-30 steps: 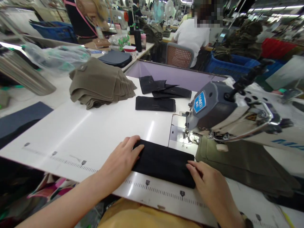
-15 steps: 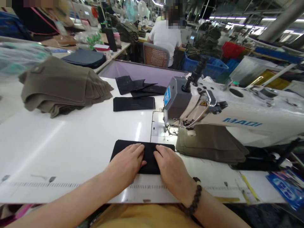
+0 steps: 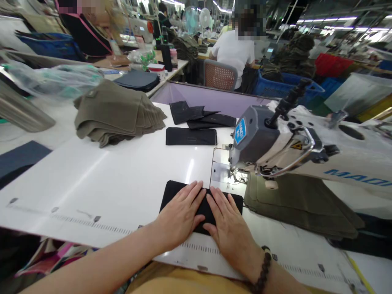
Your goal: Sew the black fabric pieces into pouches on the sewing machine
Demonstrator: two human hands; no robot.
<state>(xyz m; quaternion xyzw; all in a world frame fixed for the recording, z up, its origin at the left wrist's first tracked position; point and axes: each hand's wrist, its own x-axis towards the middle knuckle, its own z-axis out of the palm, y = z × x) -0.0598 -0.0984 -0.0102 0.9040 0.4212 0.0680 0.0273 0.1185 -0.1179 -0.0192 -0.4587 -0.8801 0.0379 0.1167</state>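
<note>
A black rectangular fabric piece (image 3: 174, 192) lies flat on the white sewing table (image 3: 128, 175), just in front of the needle plate. My left hand (image 3: 183, 212) rests flat on its left half, fingers stretched out. On its right half lies my right hand (image 3: 228, 218), also flat with fingers spread; a dark beaded bracelet circles that wrist. Both hands cover much of the fabric's middle. The sewing machine head (image 3: 257, 134) stands beyond my right hand. Another black fabric strip (image 3: 191, 136) lies farther back, with several folded black pieces (image 3: 202, 114) behind it.
A pile of olive fabric pieces (image 3: 116, 110) sits at the back left. More olive panels (image 3: 300, 200) lie under the machine arm. A dark blue piece (image 3: 21, 159) is at the far left. Beyond the table, a person in white (image 3: 234, 53) sits by a chair (image 3: 220, 74).
The view has turned left, so the table appears shifted right. Both hands stay on the black fabric; their fingers have straightened and spread, and they lie closer together.
</note>
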